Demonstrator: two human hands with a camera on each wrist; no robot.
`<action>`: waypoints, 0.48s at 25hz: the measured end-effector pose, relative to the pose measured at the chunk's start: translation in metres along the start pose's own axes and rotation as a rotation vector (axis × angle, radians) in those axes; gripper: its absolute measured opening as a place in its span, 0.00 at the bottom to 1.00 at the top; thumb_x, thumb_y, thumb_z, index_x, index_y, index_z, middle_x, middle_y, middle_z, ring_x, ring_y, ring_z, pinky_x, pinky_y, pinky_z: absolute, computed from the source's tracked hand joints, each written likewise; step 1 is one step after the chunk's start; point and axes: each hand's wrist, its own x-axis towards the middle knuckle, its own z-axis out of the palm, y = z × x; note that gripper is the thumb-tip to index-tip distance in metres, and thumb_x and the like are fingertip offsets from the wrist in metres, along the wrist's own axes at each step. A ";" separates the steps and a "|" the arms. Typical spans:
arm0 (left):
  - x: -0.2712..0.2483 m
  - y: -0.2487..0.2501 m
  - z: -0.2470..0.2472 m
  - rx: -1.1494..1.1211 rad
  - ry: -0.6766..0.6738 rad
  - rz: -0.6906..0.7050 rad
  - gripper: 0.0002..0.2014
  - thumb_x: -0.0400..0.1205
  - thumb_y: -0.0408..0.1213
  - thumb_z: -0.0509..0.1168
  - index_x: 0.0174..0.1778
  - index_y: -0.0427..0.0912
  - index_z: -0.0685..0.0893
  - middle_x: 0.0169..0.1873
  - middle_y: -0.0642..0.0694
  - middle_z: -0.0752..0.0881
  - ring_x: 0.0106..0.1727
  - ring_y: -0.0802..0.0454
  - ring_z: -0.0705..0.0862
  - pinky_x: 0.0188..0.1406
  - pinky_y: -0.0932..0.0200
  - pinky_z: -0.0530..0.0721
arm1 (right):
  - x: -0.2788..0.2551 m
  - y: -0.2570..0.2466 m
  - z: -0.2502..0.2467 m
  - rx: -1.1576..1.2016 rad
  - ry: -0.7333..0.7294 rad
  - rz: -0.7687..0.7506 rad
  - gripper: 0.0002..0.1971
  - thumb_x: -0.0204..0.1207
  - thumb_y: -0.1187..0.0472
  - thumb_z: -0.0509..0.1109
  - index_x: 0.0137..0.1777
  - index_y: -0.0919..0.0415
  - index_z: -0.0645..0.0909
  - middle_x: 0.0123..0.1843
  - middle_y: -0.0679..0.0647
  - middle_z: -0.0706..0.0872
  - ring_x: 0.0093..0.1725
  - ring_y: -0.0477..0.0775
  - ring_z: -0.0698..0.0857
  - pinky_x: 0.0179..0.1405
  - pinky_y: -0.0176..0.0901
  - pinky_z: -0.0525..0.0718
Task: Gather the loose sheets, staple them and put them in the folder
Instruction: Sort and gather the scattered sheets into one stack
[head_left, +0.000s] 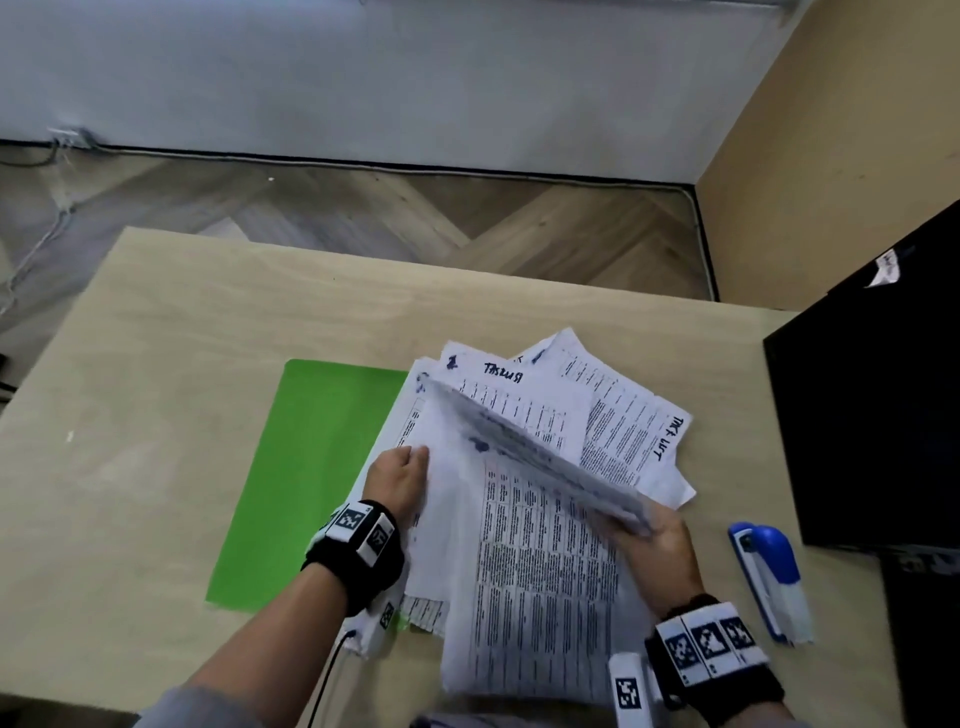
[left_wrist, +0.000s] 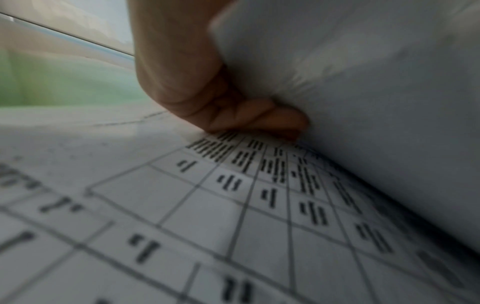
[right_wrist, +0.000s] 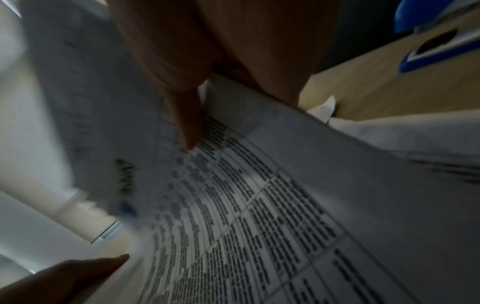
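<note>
Several printed sheets lie fanned in a loose pile on the table, partly overlapping a green folder to their left. My left hand pinches the left edge of one white sheet, its fingers curled against the paper above a printed table sheet. My right hand grips a bundle of sheets raised on edge over the pile; its fingers lie on the printed page. A blue and white stapler lies to the right of my right hand.
A black monitor stands at the table's right edge, close behind the stapler. The light wooden table shows bare board left of and behind the folder. Beyond the far edge is parquet floor. The stapler shows blurred in the right wrist view.
</note>
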 end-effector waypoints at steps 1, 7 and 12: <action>0.001 0.000 -0.002 0.010 -0.024 -0.016 0.19 0.80 0.41 0.62 0.22 0.47 0.71 0.20 0.47 0.77 0.26 0.49 0.75 0.28 0.53 0.77 | -0.005 0.003 -0.005 0.061 -0.056 -0.019 0.13 0.72 0.82 0.70 0.39 0.66 0.91 0.46 0.59 0.93 0.48 0.59 0.89 0.46 0.52 0.87; -0.002 0.015 -0.018 -0.206 -0.199 0.013 0.19 0.74 0.38 0.69 0.55 0.28 0.86 0.48 0.34 0.91 0.53 0.43 0.89 0.59 0.53 0.84 | -0.008 0.011 -0.022 0.182 -0.069 0.023 0.10 0.59 0.71 0.82 0.37 0.58 0.91 0.61 0.57 0.91 0.63 0.54 0.88 0.56 0.44 0.89; -0.018 0.031 -0.015 -0.037 -0.550 0.060 0.40 0.63 0.69 0.73 0.58 0.38 0.87 0.55 0.39 0.90 0.55 0.43 0.89 0.58 0.46 0.85 | 0.005 -0.003 -0.006 0.267 0.148 0.138 0.25 0.49 0.58 0.89 0.48 0.60 0.89 0.49 0.64 0.93 0.51 0.62 0.91 0.49 0.49 0.91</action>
